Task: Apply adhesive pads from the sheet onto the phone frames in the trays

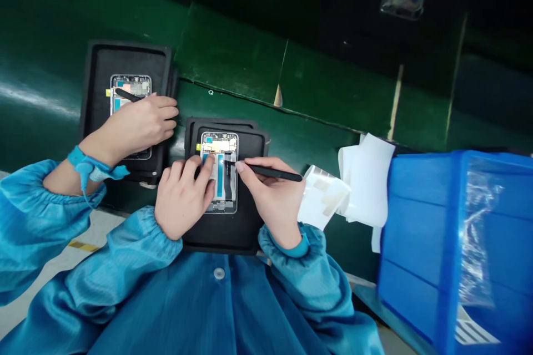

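Observation:
In front of me an opened phone (220,177), its circuit board and blue-and-white inside showing, lies on a black tray (233,236). My left hand (183,197) rests over the phone's left edge, fingers apart, with the index fingertip touching the area just below the board. Slim black tweezers (272,172) are pinched in my right hand (275,197). Their tip points left, over a dark flex cable (228,180) in the phone; whether it touches cannot be made out. A yellow tab (199,147) sticks out at the phone's upper left.
At left, a co-worker's hand (141,122) with a black tool (128,95) covers part of another opened phone (144,86) on a black tray (97,83). To the right are white sheets (366,177), a patterned sheet (322,194) and a blue bin (416,222) holding clear plastic.

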Motion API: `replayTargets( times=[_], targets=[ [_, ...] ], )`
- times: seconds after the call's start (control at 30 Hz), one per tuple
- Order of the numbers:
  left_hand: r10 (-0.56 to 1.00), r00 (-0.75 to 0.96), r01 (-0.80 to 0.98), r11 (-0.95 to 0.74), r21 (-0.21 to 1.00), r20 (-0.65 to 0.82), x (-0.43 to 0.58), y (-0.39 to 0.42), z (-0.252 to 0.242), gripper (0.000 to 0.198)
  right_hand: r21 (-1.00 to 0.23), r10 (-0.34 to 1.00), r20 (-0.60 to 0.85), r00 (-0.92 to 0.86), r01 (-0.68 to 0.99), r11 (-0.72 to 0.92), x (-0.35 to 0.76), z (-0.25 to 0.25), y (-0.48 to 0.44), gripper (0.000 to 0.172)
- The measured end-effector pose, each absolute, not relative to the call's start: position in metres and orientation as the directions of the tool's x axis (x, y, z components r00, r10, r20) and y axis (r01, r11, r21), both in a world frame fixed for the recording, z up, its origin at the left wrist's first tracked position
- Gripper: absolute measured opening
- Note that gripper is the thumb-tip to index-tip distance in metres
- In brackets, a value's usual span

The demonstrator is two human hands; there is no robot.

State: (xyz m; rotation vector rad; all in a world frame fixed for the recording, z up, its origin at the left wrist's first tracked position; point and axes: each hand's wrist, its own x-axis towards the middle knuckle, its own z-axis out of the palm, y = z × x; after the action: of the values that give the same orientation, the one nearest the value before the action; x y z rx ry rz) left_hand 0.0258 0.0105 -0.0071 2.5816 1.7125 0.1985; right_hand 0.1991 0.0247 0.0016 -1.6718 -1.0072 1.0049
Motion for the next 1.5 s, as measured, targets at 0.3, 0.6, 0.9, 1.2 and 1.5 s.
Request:
replayTargets(
  times=[0.3,0.6,0.9,1.2,1.5],
  targets=[
    [0.893,0.389,0.879,-0.434,0.199,0.227,0.019,0.007,-0.018,0.033,-0.946,0.914,-0.170,0.367,0.200,-0.256,0.218,0.010,-0.011,0.015],
    [0.994,0.003,0.910,-0.048,0.413,0.108,0.017,0.003,-0.019,0.046,-0.948,0.905,-0.188,0.382,0.172,-0.269,0.244,-0.001,-0.054,0.015],
    [0.985,0.013,0.988,-0.040,0.149,0.174,0.025,0.001,-0.011,0.027,-0.964,0.879,-0.190,0.437,0.087,-0.252,0.269,-0.004,-0.076,0.014],
    [0.983,0.072,0.984,-0.098,0.151,0.168,0.029,0.000,-0.007,0.026,-0.970,0.901,-0.205,0.383,0.046,-0.240,0.276,-0.010,-0.079,0.014],
    [0.931,0.309,0.933,-0.336,0.129,0.192,0.016,0.025,-0.003,0.020,-0.975,0.968,-0.190,0.163,0.082,-0.205,0.251,0.006,-0.046,0.011]
  ],
)
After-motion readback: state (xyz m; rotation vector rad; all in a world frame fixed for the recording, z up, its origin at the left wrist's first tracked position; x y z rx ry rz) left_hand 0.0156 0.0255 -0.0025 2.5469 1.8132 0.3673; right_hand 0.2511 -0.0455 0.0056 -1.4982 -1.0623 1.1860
